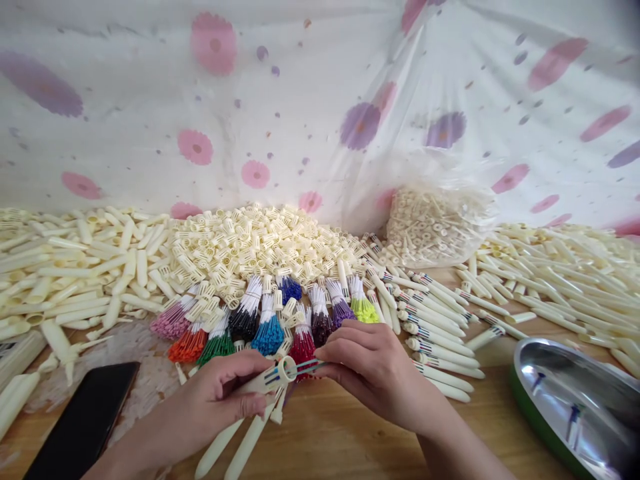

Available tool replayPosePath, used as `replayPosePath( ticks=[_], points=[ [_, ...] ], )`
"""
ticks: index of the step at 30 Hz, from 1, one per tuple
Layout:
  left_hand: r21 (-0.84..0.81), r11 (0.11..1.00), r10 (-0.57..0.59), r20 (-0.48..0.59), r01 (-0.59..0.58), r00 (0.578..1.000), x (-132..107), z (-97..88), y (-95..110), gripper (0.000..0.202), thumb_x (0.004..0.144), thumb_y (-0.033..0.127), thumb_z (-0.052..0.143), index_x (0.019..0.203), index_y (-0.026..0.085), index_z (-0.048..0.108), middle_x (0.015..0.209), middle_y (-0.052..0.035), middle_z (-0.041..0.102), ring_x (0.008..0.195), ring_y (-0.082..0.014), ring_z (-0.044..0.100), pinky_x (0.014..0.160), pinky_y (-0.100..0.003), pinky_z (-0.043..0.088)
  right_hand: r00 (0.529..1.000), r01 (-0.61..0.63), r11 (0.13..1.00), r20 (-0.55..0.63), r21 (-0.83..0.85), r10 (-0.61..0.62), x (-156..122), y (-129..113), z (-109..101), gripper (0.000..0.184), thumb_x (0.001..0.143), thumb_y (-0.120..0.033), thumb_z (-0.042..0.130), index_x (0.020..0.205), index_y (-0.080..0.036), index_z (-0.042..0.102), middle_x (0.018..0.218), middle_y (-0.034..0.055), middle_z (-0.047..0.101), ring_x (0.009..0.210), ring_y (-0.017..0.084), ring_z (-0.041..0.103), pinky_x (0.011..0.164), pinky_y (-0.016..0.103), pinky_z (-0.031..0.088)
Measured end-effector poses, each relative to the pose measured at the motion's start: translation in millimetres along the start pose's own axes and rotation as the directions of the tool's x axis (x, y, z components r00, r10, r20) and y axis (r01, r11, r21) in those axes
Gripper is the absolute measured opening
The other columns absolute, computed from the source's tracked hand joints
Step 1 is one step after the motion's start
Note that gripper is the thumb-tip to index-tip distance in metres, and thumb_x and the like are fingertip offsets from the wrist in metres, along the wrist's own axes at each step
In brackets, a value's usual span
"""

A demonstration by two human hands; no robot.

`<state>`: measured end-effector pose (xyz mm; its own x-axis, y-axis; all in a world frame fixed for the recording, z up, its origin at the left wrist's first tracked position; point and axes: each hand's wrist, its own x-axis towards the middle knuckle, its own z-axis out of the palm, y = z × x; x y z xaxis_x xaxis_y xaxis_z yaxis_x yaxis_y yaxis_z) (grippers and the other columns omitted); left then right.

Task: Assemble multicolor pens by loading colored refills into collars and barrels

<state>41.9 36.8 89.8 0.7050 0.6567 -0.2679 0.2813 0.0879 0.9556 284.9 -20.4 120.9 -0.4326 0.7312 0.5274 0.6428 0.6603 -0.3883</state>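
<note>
My left hand (220,397) is closed around a cream pen barrel (267,380) with colored sliders in its slots, its round mouth turned to the right. Between the fingertips of my right hand (377,370) is a thin greenish pen refill (306,367), its far end inside or at the barrel's mouth; which of these I cannot tell. Just behind both hands stand bundles of refills with colored ends, among them red (301,343), blue (269,333), green (217,347), orange (191,343) and yellow (365,308). Two cream barrels (250,445) lie below my left hand.
Slotted cream sleeves (260,243) are heaped at the back, with loose barrels (95,267) to the left. A bag of small white parts (435,223) stands behind a row of pens (440,327). A metal tray (530,373) is at right, a phone (85,420) at left.
</note>
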Motion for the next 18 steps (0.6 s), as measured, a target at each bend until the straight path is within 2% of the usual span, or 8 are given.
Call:
replayPosePath(
  ticks=[2, 6, 9, 12, 15, 18],
  points=[
    [0.002, 1.000, 0.029, -0.016, -0.029, 0.999, 2, 0.9, 0, 0.026, 0.074, 0.029, 0.070, 0.100, 0.030, 0.071, 0.098, 0.0008, 0.068, 0.096, -0.0206, 0.060, 0.086, -0.028, 0.046, 1.000, 0.008, 1.000, 0.012, -0.016, -0.007, 0, 1, -2, 0.009, 0.091, -0.021, 0.053, 0.088, -0.016, 0.060, 0.071, 0.0029, 0.064, 0.063, 0.013, 0.053, 0.057, 0.024, 0.038],
    [-0.043, 0.999, 0.021, -0.049, -0.023, 0.999, 6, 4.2, 3, 0.020, 0.071, 0.025, 0.072, 0.091, 0.026, 0.071, 0.090, 0.0011, 0.068, 0.089, -0.0196, 0.061, 0.081, -0.028, 0.047, 1.000, 0.021, 0.998, -0.006, -0.057, -0.022, -2, 4, -8, 0.007, 0.090, -0.023, 0.055, 0.090, -0.017, 0.059, 0.074, 0.0032, 0.065, 0.066, 0.014, 0.056, 0.060, 0.024, 0.041],
    [-0.019, 1.000, 0.022, -0.093, -0.023, 0.995, 8, 5.5, 5, 0.012, 0.070, 0.024, 0.071, 0.081, 0.022, 0.068, 0.080, 0.0015, 0.065, 0.082, -0.0186, 0.060, 0.076, -0.027, 0.046, 0.997, -0.049, 0.998, -0.057, 0.033, 0.051, -4, 0, -10, 0.009, 0.092, -0.027, 0.053, 0.092, -0.018, 0.055, 0.076, 0.0021, 0.064, 0.068, 0.013, 0.058, 0.060, 0.022, 0.042],
    [0.014, 1.000, 0.016, -0.147, -0.014, 0.989, 9, 5.7, 4, 0.009, 0.069, 0.022, 0.070, 0.076, 0.021, 0.064, 0.074, 0.0030, 0.061, 0.077, -0.0175, 0.059, 0.072, -0.026, 0.045, 0.989, -0.138, 0.977, -0.027, 0.161, 0.145, -4, -11, -5, 0.015, 0.096, -0.030, 0.044, 0.098, -0.018, 0.051, 0.080, 0.0023, 0.065, 0.066, 0.011, 0.059, 0.058, 0.020, 0.043],
    [0.046, 0.999, 0.007, -0.173, 0.001, 0.985, 11, 6.4, 4, 0.009, 0.070, 0.022, 0.069, 0.076, 0.021, 0.062, 0.073, 0.0039, 0.060, 0.075, -0.0171, 0.059, 0.069, -0.025, 0.045, 0.983, -0.184, 0.976, 0.028, 0.119, 0.182, -3, -21, 5, 0.018, 0.097, -0.031, 0.038, 0.101, -0.017, 0.050, 0.084, 0.0045, 0.066, 0.068, 0.013, 0.061, 0.059, 0.022, 0.045],
    [0.071, 0.997, 0.007, -0.180, 0.006, 0.984, 11, 8.1, 7, 0.007, 0.070, 0.022, 0.067, 0.075, 0.022, 0.062, 0.072, 0.0041, 0.061, 0.075, -0.0175, 0.060, 0.069, -0.025, 0.046, 0.987, -0.157, 0.985, 0.031, 0.069, 0.155, -2, -23, 13, 0.017, 0.097, -0.028, 0.037, 0.103, -0.017, 0.048, 0.087, 0.0059, 0.067, 0.074, 0.015, 0.063, 0.063, 0.025, 0.047]
  ],
)
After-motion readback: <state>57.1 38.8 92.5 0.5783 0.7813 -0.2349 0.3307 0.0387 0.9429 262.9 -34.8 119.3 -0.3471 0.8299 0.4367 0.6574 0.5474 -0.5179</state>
